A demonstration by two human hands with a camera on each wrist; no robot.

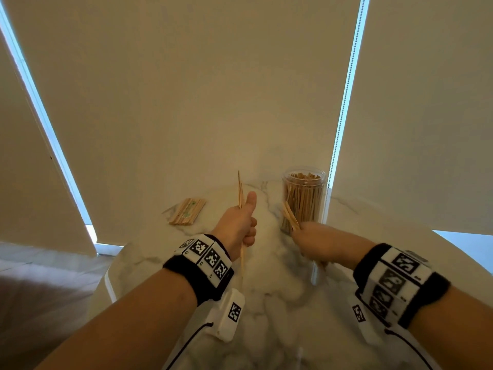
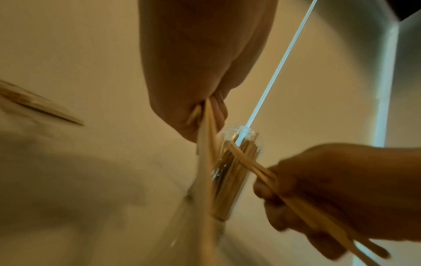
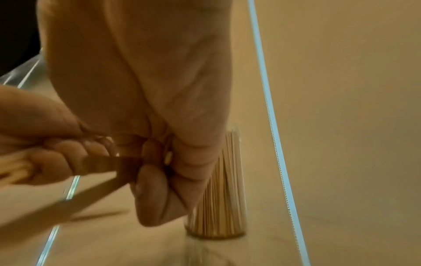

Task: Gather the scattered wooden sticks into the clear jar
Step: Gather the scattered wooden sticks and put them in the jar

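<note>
A clear jar (image 1: 303, 201) packed with wooden sticks stands upright at the back right of the marble table (image 1: 272, 311). My left hand (image 1: 241, 222) grips a thin bundle of sticks (image 1: 240, 190) held upright, thumb up, left of the jar. My right hand (image 1: 312, 237) grips another bundle of sticks (image 1: 289, 216) that leans toward the jar's near side. The left wrist view shows the jar (image 2: 230, 172) between both hands, with the right hand's sticks (image 2: 250, 165) crossing in front of it. In the right wrist view, curled fingers (image 3: 154, 189) hide part of the jar (image 3: 222, 198).
A flat pack of wooden sticks (image 1: 186, 211) lies at the table's back left. Beige roller blinds (image 1: 200, 89) hang right behind the table, with a bead chain (image 1: 344, 102) dropping beside the jar. The table's left edge (image 1: 106, 284) falls off to the floor.
</note>
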